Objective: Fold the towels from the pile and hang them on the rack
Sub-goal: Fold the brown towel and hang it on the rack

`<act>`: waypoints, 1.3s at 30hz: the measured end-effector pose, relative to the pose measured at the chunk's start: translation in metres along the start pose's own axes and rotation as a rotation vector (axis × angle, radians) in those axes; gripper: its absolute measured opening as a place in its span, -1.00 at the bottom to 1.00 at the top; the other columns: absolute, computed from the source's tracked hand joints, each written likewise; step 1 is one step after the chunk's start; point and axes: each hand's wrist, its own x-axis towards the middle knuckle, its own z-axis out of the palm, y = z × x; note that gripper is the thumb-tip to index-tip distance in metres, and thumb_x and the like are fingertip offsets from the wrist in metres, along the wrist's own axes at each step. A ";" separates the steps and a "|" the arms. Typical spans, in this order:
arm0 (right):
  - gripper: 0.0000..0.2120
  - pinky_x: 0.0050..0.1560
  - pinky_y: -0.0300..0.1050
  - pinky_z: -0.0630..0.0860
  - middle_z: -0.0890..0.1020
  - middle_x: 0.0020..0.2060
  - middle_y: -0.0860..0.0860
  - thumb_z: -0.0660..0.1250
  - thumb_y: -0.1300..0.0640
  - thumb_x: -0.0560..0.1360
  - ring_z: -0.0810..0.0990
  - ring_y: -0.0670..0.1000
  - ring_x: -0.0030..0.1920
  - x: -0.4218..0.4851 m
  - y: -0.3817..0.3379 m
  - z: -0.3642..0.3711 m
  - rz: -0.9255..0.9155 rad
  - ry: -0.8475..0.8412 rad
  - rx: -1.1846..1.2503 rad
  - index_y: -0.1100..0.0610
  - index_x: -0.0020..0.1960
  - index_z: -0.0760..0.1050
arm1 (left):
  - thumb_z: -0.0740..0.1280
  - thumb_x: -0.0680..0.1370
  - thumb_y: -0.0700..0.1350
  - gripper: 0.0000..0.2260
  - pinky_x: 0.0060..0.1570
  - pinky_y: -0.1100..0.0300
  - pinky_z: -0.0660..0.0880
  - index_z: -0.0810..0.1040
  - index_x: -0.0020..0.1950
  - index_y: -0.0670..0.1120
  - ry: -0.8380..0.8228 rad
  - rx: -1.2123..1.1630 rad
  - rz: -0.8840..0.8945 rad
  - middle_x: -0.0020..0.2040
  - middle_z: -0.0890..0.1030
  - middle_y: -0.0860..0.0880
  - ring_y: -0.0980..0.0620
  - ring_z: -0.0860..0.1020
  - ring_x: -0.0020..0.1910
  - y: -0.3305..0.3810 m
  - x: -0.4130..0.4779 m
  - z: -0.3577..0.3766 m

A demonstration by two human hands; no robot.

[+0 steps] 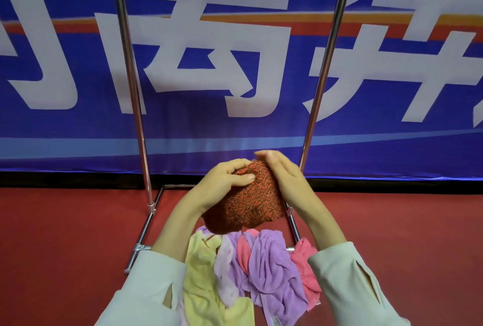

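I hold a red-and-brown speckled towel (251, 203) bunched up in front of me, above the pile. My left hand (224, 182) grips its upper left part, thumb pressed into the cloth. On the towel's right side my right hand (282, 174) holds the top edge, fingers curled over it. Below lies the pile of towels (266, 268) on the floor: yellow at the left, pale pink and purple in the middle, bright pink at the right. The metal rack (130, 77) stands behind, its two uprights rising out of view; the top bar is barely seen.
The rack's base frame (142, 236) lies on the red floor around the pile. A large blue banner (235, 64) with white characters hangs close behind the rack. Red floor (65, 247) spreads left and right of the base.
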 end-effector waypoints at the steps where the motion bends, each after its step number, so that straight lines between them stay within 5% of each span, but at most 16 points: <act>1: -0.69 0.24 -0.11 0.45 0.66 0.00 -0.05 0.12 -0.05 0.64 0.60 -0.07 0.10 -0.001 0.001 0.002 0.053 -0.034 0.023 0.05 0.06 0.60 | 0.35 0.40 -0.11 -0.82 -0.03 0.25 0.45 0.59 -0.02 -0.07 -0.023 -0.007 -0.005 -0.15 0.63 0.05 0.12 0.56 -0.13 0.002 -0.001 0.000; 6: -0.52 0.29 0.16 0.46 0.71 -0.06 0.08 0.13 -0.28 0.55 0.66 0.08 0.05 -0.003 -0.003 0.002 0.247 -0.104 0.217 0.02 -0.10 0.68 | 0.35 0.41 -0.13 -0.75 -0.03 0.16 0.47 0.58 0.04 -0.20 -0.052 -0.118 -0.040 -0.11 0.61 -0.12 -0.02 0.57 -0.11 0.011 -0.007 0.004; 10: -0.42 0.30 0.10 0.44 0.68 0.06 0.14 0.28 -0.31 0.43 0.62 0.13 0.14 -0.008 0.000 0.000 0.216 -0.183 0.305 0.18 0.12 0.62 | 0.41 0.38 -0.07 -0.70 -0.12 0.14 0.43 0.60 -0.01 -0.27 -0.020 -0.068 -0.044 -0.16 0.58 -0.17 -0.06 0.53 -0.18 0.020 -0.012 0.004; 13: -0.22 0.11 0.07 0.37 0.57 -0.07 0.18 0.47 -0.31 0.28 0.51 0.12 -0.02 -0.012 0.000 -0.006 0.149 -0.202 0.334 0.41 0.03 0.48 | 0.44 0.36 -0.06 -0.60 -0.07 0.10 0.43 0.57 0.04 -0.33 -0.069 -0.043 -0.117 -0.11 0.59 -0.22 -0.11 0.53 -0.12 0.022 -0.016 0.000; 25: -0.61 0.07 -0.12 0.54 0.65 0.02 0.14 0.37 0.17 0.44 0.63 0.03 0.01 0.033 -0.041 -0.007 0.227 -0.526 0.343 0.32 0.21 0.51 | 0.40 0.41 -0.03 -0.66 0.04 0.02 0.42 0.58 0.01 -0.27 -0.190 0.312 -0.181 -0.11 0.59 -0.13 -0.04 0.52 -0.10 0.086 0.000 -0.065; 30: -0.75 0.07 -0.13 0.49 0.61 -0.06 0.10 0.39 0.19 0.43 0.59 0.01 -0.05 0.097 -0.113 0.000 0.103 -0.506 0.292 0.22 0.09 0.54 | 0.38 0.47 -0.04 -0.64 0.26 -0.01 0.41 0.57 0.17 -0.24 -0.138 0.205 -0.161 0.15 0.62 -0.21 -0.08 0.57 0.09 0.139 0.017 -0.116; 33: -0.72 0.04 -0.17 0.53 0.61 -0.03 0.13 0.35 0.21 0.45 0.60 0.02 -0.05 0.132 -0.157 0.008 0.014 -0.485 0.319 0.26 0.15 0.51 | 0.31 0.46 -0.04 -0.68 0.19 0.08 0.46 0.58 0.17 -0.11 -0.152 0.069 -0.177 0.15 0.64 -0.13 -0.05 0.59 0.09 0.173 0.025 -0.152; 36: -0.67 0.02 -0.19 0.55 0.61 0.00 0.17 0.28 0.23 0.51 0.59 0.03 -0.05 0.171 -0.196 0.019 -0.057 -0.465 0.331 0.33 0.24 0.48 | 0.35 0.46 -0.11 -0.74 -0.08 0.24 0.53 0.59 0.14 -0.12 -0.014 0.064 -0.031 0.02 0.67 -0.08 0.04 0.63 -0.09 0.206 0.035 -0.185; 39: -0.68 0.03 -0.14 0.56 0.62 0.09 0.19 0.21 0.23 0.59 0.60 0.05 0.00 0.207 -0.231 0.032 -0.112 -0.469 0.310 0.33 0.29 0.47 | 0.26 0.54 -0.16 -0.71 -0.16 0.27 0.57 0.52 0.25 -0.14 0.088 0.065 0.104 0.01 0.66 -0.11 0.06 0.64 -0.16 0.237 0.049 -0.208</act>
